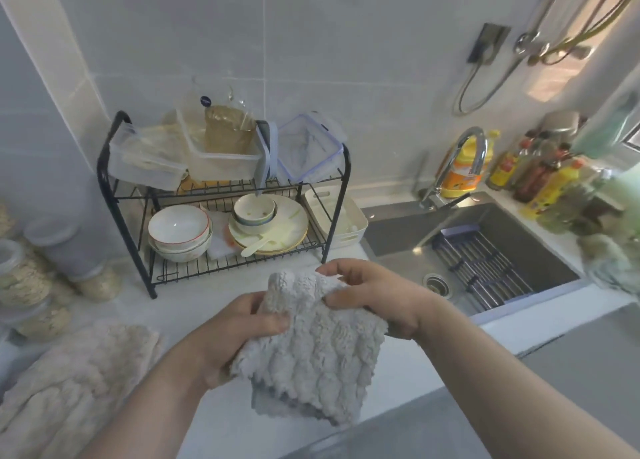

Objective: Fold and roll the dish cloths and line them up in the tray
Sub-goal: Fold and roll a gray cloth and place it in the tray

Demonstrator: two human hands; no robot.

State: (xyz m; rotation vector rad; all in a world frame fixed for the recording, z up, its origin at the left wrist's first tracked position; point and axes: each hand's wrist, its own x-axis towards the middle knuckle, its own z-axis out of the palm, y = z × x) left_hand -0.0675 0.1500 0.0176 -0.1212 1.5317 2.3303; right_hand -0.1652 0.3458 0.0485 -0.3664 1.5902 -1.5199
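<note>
A fluffy pale grey dish cloth (318, 351) hangs in the air over the white counter, held by both hands. My left hand (239, 334) grips its left edge with the thumb on top. My right hand (374, 295) pinches its upper right corner. The cloth looks doubled over, its lower edge drooping. A beige fluffy cloth (69, 382) lies spread on the counter at the lower left. A white tray (346, 240) with handle slots stands beside the dish rack, right of the plates. Another greenish cloth (609, 264) lies blurred at the right edge by the sink.
A black wire dish rack (221, 202) with bowls, plates and plastic boxes stands at the back of the counter. The sink (485, 250) with a faucet and a roll-up rack lies to the right. Bottles line the back right. Lidded jars (31, 278) stand at the left.
</note>
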